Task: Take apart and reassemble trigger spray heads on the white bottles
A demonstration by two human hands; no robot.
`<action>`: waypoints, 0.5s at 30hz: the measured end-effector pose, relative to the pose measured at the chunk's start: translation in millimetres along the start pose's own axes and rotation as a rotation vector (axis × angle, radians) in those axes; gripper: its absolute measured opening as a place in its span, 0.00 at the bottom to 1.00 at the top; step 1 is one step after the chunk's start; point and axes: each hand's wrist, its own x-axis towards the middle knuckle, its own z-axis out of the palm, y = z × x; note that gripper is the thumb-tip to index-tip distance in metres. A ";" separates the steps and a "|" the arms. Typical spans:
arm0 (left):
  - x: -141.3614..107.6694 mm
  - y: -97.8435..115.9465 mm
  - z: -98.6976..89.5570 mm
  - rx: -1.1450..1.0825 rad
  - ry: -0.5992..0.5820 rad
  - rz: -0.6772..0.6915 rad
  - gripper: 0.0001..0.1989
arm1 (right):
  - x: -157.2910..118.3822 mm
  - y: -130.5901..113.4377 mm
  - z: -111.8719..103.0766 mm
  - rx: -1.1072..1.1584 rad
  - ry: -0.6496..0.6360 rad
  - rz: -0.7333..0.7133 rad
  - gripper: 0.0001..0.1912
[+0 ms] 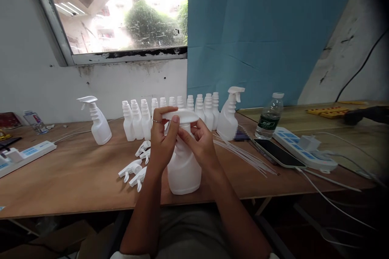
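Note:
Upright near the table's front edge stands a white spray bottle [184, 172], its neck partly hidden by my fingers. A white trigger sprayer head [188, 116] sits at the top of that neck; whether it is fully seated I cannot tell. My left hand [164, 137], with a ring on one finger, is closed on the left end of the sprayer head. Just below the head's right side, my right hand [202, 143] has its fingers closed around the collar. Left of my left forearm lie several loose trigger sprayer heads [130, 170].
Behind my hands stands a row of open white bottles [128, 121], flanked by spray bottles with heads at left [99, 125] and right [228, 117]. Thin white tubes [243, 153], a phone [278, 153], a water bottle [269, 119] and a power strip [304, 149] lie or stand rightward.

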 end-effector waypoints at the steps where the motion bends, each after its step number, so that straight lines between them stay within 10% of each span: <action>1: -0.5 0.5 -2.7 -0.012 -0.036 -0.020 0.15 | 0.4 -1.2 -2.2 0.020 -0.038 0.019 0.19; 15: -6.8 17.2 -59.1 0.182 -0.288 -0.089 0.24 | 1.3 -6.5 -13.0 -0.015 -0.083 0.041 0.17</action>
